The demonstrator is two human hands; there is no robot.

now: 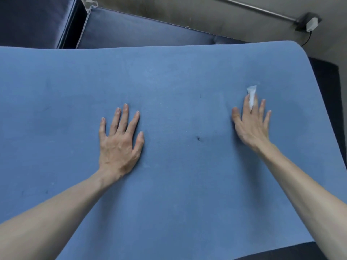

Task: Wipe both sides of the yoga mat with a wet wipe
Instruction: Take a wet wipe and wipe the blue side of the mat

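A dark navy cushion (35,19) with a satin-like sheen occupies the upper left of the frame, and a second navy cushion (142,30) with pale piping along its edge lies just beside it, extending toward the upper centre. A grey-beige floor (187,14) with faint scuff marks fills the top centre and upper right, where a thin metal rod (259,9) runs diagonally to a dark bracket holding a small white box (312,24), from which a black cable (308,39) leads downward. A dark carpet-like surface (330,87) appears along the right edge and again at the lower right, and the lighting is soft and even, without hard shadows.
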